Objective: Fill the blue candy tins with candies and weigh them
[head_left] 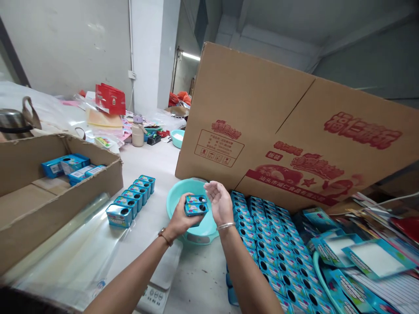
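My left hand is wrapped round two small blue tins stacked one on the other, held over a teal bowl. My right hand is beside the tins on their right, palm toward them, its fingers partly spread and holding nothing I can see. The bowl rests on a white scale. To the right lies a large batch of the same blue tins packed in rows. A short row of tins stands on the table to the left.
A big cardboard carton leans behind the packed tins. An open cardboard box at left holds several blue tins. Clear plastic film lies in front of it. Blue printed cards pile at right. Clutter sits at the table's far end.
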`<action>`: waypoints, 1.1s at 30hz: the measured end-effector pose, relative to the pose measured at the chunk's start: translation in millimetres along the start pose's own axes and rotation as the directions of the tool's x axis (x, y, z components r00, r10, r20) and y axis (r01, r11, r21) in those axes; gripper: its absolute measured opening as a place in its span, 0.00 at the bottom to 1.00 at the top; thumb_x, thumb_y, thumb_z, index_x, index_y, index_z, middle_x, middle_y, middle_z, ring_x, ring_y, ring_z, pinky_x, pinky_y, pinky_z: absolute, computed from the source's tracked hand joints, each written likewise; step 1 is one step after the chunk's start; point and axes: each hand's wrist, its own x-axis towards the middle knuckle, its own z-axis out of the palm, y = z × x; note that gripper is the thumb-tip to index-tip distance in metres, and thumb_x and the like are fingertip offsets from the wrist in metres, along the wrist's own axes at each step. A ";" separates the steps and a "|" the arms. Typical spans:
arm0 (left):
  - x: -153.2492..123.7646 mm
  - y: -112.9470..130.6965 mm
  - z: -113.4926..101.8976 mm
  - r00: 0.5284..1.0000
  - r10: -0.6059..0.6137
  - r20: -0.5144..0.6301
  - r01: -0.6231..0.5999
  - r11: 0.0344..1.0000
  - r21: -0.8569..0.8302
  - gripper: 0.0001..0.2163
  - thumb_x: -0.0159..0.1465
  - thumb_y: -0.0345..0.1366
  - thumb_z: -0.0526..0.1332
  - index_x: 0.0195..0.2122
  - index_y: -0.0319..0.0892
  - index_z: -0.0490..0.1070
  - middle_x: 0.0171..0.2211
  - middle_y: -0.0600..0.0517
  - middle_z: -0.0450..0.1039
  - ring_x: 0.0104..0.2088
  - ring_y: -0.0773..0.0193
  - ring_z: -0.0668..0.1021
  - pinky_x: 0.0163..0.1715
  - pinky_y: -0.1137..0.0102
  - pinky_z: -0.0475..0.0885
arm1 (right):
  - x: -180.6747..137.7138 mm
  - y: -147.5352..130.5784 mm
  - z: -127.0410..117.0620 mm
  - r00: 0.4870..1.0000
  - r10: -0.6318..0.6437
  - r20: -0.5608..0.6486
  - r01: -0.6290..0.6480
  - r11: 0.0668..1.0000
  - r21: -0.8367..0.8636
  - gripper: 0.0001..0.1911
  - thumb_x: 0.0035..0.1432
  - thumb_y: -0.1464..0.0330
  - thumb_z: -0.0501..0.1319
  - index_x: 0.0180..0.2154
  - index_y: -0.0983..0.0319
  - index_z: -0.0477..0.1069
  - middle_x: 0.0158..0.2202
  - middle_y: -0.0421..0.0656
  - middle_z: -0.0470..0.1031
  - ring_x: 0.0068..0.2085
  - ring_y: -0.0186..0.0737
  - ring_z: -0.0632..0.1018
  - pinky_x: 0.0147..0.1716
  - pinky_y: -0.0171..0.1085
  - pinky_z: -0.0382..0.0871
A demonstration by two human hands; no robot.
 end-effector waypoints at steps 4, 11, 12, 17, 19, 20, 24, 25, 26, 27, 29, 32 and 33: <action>-0.7 13.3 -5.0 0.999 -0.040 0.034 0.043 0.996 -0.077 0.33 0.46 0.34 0.73 0.52 0.45 0.62 0.45 0.49 0.75 0.44 0.54 0.80 0.46 0.59 0.75 | -9.8 -1.2 4.6 0.985 -0.075 0.153 0.100 0.982 -0.160 0.13 0.59 0.59 0.59 0.38 0.60 0.75 0.41 0.44 0.80 0.48 0.41 0.78 0.54 0.41 0.66; -29.8 47.1 -44.0 0.993 -0.045 0.109 0.049 0.998 -0.028 0.33 0.46 0.32 0.74 0.53 0.46 0.64 0.45 0.48 0.75 0.44 0.53 0.79 0.46 0.59 0.75 | -11.3 2.5 -14.9 1.000 -0.019 -0.003 0.019 1.000 -0.025 0.14 0.55 0.57 0.63 0.38 0.60 0.74 0.41 0.44 0.80 0.48 0.41 0.78 0.52 0.41 0.66; -39.4 50.5 -54.0 0.990 -0.046 0.131 0.048 0.999 -0.006 0.33 0.46 0.32 0.74 0.53 0.46 0.64 0.45 0.47 0.75 0.44 0.52 0.79 0.45 0.60 0.76 | -11.9 6.7 -23.5 0.999 0.011 -0.041 -0.013 0.998 -0.057 0.14 0.54 0.56 0.64 0.37 0.59 0.74 0.41 0.44 0.80 0.47 0.40 0.78 0.51 0.40 0.67; -90.6 41.0 -96.9 0.979 -0.129 0.157 0.121 0.991 0.059 0.34 0.45 0.31 0.74 0.54 0.45 0.66 0.46 0.46 0.75 0.43 0.52 0.79 0.41 0.62 0.76 | -22.5 42.7 -64.1 0.984 0.047 -0.173 -0.079 0.980 -0.181 0.16 0.47 0.55 0.68 0.28 0.61 0.71 0.30 0.40 0.77 0.36 0.35 0.77 0.44 0.36 0.68; -104.9 26.7 -104.7 0.966 -0.200 0.165 0.195 0.980 0.049 0.33 0.46 0.32 0.74 0.54 0.44 0.65 0.45 0.46 0.75 0.42 0.53 0.79 0.42 0.63 0.75 | -27.4 54.6 -72.0 0.975 0.016 -0.220 -0.056 0.983 -0.175 0.19 0.47 0.53 0.68 0.24 0.60 0.67 0.23 0.36 0.71 0.30 0.33 0.74 0.40 0.35 0.69; -109.6 18.8 -106.4 0.957 -0.230 0.176 0.226 0.973 0.043 0.33 0.47 0.33 0.73 0.54 0.44 0.64 0.45 0.46 0.75 0.42 0.54 0.79 0.42 0.63 0.75 | -29.2 58.3 -73.9 0.970 0.005 -0.244 -0.048 0.984 -0.171 0.20 0.48 0.52 0.67 0.22 0.60 0.65 0.21 0.35 0.67 0.27 0.32 0.72 0.38 0.34 0.69; -113.5 -8.1 -104.9 0.935 -0.265 0.235 0.264 0.964 0.037 0.35 0.45 0.34 0.74 0.54 0.42 0.61 0.46 0.46 0.72 0.45 0.54 0.77 0.44 0.65 0.73 | -31.2 60.4 -74.4 0.953 -0.003 -0.303 -0.053 0.983 -0.176 0.25 0.53 0.48 0.62 0.20 0.59 0.60 0.16 0.32 0.58 0.21 0.30 0.64 0.31 0.34 0.68; -111.9 -12.7 -104.1 0.931 -0.264 0.251 0.264 0.964 0.036 0.36 0.45 0.34 0.74 0.54 0.42 0.61 0.46 0.47 0.72 0.45 0.55 0.77 0.45 0.65 0.72 | -30.7 59.5 -74.2 0.955 -0.004 -0.298 -0.051 0.982 -0.179 0.25 0.53 0.48 0.62 0.20 0.59 0.59 0.17 0.32 0.57 0.21 0.30 0.64 0.29 0.34 0.67; -110.1 -16.4 -104.0 0.927 -0.265 0.267 0.265 0.964 0.036 0.36 0.45 0.34 0.74 0.54 0.42 0.61 0.46 0.47 0.72 0.45 0.55 0.76 0.45 0.65 0.72 | -30.2 58.9 -74.1 0.958 -0.010 -0.287 -0.046 0.981 -0.188 0.25 0.53 0.48 0.62 0.20 0.59 0.59 0.17 0.32 0.57 0.21 0.30 0.64 0.29 0.33 0.67; -108.5 -19.3 -104.5 0.922 -0.265 0.284 0.265 0.963 0.038 0.36 0.45 0.35 0.74 0.54 0.42 0.61 0.46 0.48 0.72 0.44 0.56 0.76 0.45 0.66 0.72 | -29.7 58.7 -74.4 0.962 -0.021 -0.273 -0.037 0.978 -0.206 0.25 0.53 0.48 0.62 0.20 0.59 0.59 0.17 0.32 0.58 0.21 0.30 0.64 0.29 0.33 0.67; -106.8 -23.0 -107.9 0.914 -0.255 0.315 0.252 0.966 0.051 0.35 0.46 0.36 0.74 0.55 0.43 0.61 0.46 0.48 0.71 0.44 0.56 0.76 0.45 0.65 0.72 | -29.1 60.0 -75.1 0.970 -0.053 -0.236 -0.011 0.965 -0.261 0.22 0.52 0.49 0.63 0.22 0.60 0.63 0.19 0.33 0.62 0.23 0.30 0.67 0.30 0.33 0.67; -109.3 -25.4 -115.7 0.911 -0.223 0.346 0.203 0.975 0.093 0.37 0.48 0.36 0.74 0.58 0.44 0.60 0.52 0.46 0.69 0.51 0.53 0.74 0.52 0.63 0.69 | -29.2 62.4 -74.3 0.977 -0.071 -0.201 -0.006 0.933 -0.359 0.19 0.48 0.53 0.67 0.34 0.60 0.69 0.27 0.35 0.70 0.27 0.33 0.72 0.31 0.34 0.68; -111.1 -25.9 -117.8 0.910 -0.217 0.354 0.194 0.976 0.100 0.39 0.48 0.36 0.75 0.60 0.45 0.59 0.55 0.45 0.68 0.54 0.51 0.73 0.55 0.62 0.67 | -29.1 62.1 -72.9 0.980 -0.071 -0.188 -0.009 0.919 -0.394 0.21 0.47 0.54 0.68 0.37 0.59 0.69 0.29 0.36 0.71 0.29 0.34 0.74 0.32 0.35 0.69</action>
